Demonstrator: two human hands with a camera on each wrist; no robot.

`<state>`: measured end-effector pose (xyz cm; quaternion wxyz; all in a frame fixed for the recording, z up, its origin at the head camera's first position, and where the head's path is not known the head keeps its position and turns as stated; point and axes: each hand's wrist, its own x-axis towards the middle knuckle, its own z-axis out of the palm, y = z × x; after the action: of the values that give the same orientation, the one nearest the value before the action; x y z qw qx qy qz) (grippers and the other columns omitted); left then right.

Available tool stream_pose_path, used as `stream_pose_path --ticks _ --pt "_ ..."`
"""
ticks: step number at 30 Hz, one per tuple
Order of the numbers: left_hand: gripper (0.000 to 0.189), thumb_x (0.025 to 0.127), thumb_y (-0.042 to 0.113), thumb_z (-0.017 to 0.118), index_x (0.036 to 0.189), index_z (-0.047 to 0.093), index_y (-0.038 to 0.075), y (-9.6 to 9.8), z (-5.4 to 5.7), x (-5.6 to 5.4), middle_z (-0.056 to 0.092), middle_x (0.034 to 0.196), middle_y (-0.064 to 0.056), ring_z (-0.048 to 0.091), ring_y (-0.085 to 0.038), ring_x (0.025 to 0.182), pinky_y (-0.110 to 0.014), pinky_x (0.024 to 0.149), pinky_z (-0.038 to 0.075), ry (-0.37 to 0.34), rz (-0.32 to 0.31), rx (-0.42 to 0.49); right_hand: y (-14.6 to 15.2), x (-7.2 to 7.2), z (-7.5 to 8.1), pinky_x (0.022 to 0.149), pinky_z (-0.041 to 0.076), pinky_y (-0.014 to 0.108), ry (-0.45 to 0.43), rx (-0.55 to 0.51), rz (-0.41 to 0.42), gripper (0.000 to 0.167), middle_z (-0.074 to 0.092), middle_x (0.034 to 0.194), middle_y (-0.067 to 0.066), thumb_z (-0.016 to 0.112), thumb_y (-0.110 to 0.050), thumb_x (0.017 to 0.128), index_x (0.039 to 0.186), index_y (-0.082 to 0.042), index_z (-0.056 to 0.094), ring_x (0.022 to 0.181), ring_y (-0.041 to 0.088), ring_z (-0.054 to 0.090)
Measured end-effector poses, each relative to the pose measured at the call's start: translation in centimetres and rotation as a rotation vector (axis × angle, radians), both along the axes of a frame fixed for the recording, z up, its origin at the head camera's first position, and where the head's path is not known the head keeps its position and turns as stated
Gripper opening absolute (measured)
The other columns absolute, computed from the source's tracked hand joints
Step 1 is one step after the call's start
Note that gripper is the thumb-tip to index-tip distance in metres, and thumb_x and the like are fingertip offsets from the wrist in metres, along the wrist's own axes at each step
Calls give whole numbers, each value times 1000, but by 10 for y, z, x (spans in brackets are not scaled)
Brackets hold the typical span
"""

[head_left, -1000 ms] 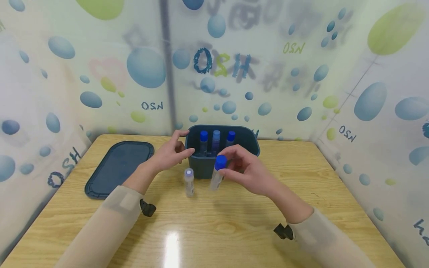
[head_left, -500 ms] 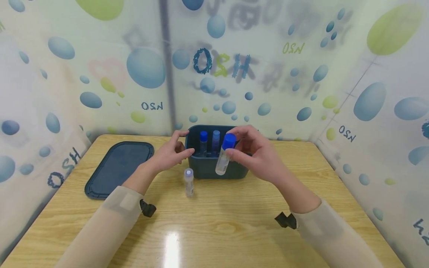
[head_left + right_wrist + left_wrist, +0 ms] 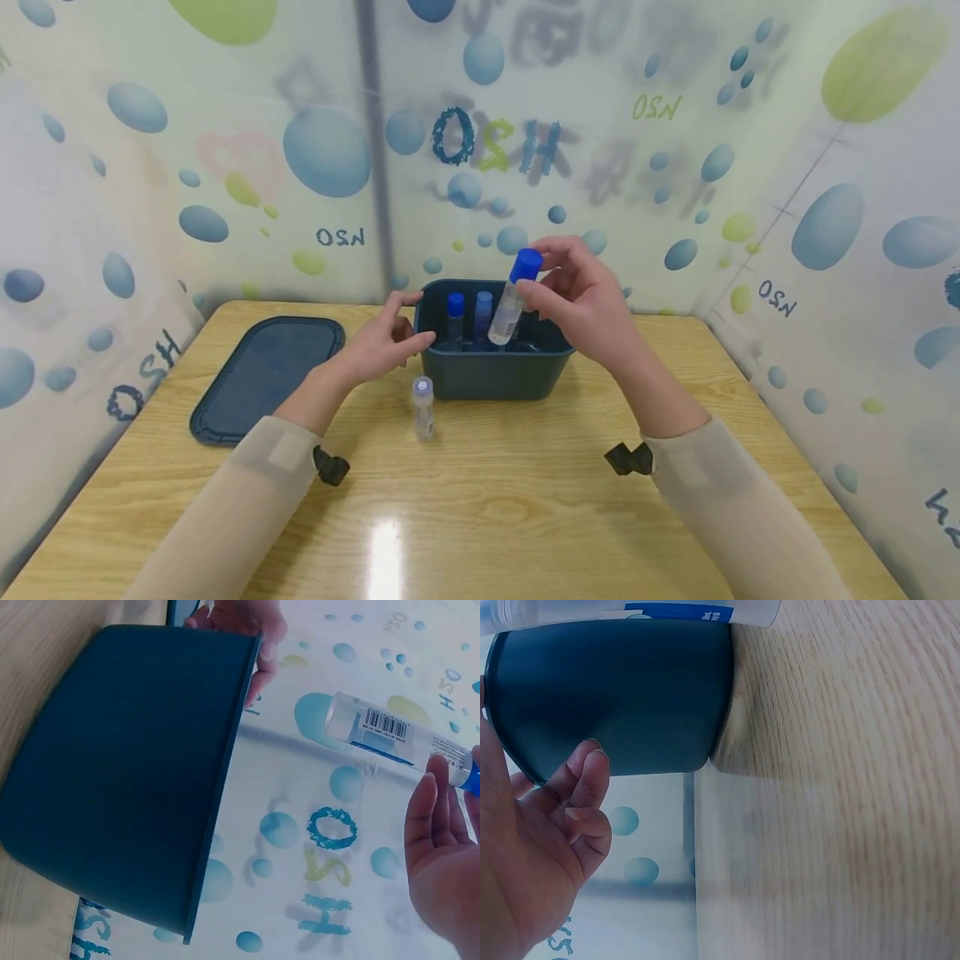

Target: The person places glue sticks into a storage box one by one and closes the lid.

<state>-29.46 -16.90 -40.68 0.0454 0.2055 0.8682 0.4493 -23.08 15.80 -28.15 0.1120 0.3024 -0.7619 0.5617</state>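
Observation:
My right hand (image 3: 585,300) pinches a clear tube with a blue cap (image 3: 507,321) by its cap end, tilted above the dark blue bin (image 3: 491,377). A barcode label shows on this tube (image 3: 382,731) in the right wrist view. My left hand (image 3: 382,337) holds the bin's left end at the rim, its thumb and index finger spread along it; the other fingers (image 3: 592,776) bend beside the outer wall. Inside the bin stand a tube with a dark blue cap (image 3: 455,317) and a tube with a lighter blue cap (image 3: 483,317). Another tube is mostly hidden behind the held one.
A clear tube with a pale cap (image 3: 423,408) stands upright on the wooden table (image 3: 480,500) before the bin. The dark blue lid (image 3: 270,379) lies flat at the left. Bubble-printed curtains (image 3: 637,167) hang behind and at both sides.
My right hand has lifted the blue-capped tube from in front of the bin up and slightly rightward, to above its opening. My left hand has stayed at the bin's left end.

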Motion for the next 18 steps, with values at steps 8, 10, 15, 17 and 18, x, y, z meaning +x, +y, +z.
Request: stream_pose_path --ticks 8,10,15,17,18 --pt "76 112 43 64 172 21 26 -1 -1 -1 66 91 -18 60 -27 75 -40 72 54 -4 -5 5 5 -23 -12 75 59 26 -42 37 -65 40 67 117 13 71 -9 106 143 -5 58 82 17 69" --pt "76 112 43 64 172 21 26 -1 -1 -1 66 91 -17 60 -28 75 -40 72 54 -5 -7 6 7 -29 -17 75 59 26 -56 57 -80 41 67 119 13 71 -11 106 144 -6 57 82 17 70" --pt "76 112 43 63 172 21 26 -1 -1 -1 66 93 -20 60 -28 76 -39 71 53 -8 -5 3 8 -43 -33 76 59 26 -106 109 -100 43 67 121 14 72 -15 107 147 -10 57 86 19 68" --pt "76 112 44 64 172 21 26 -1 -1 -1 66 94 -20 60 -27 76 -39 70 53 -9 -4 1 7 -47 -38 77 60 27 -122 133 -106 43 68 121 15 72 -18 107 147 -12 57 87 21 68" --pt "77 112 44 64 173 20 26 -1 -1 0 66 93 -19 60 -27 76 -39 69 52 -8 -4 0 6 -48 -41 77 60 29 -126 144 -111 42 69 122 15 73 -19 107 147 -13 58 87 23 67"
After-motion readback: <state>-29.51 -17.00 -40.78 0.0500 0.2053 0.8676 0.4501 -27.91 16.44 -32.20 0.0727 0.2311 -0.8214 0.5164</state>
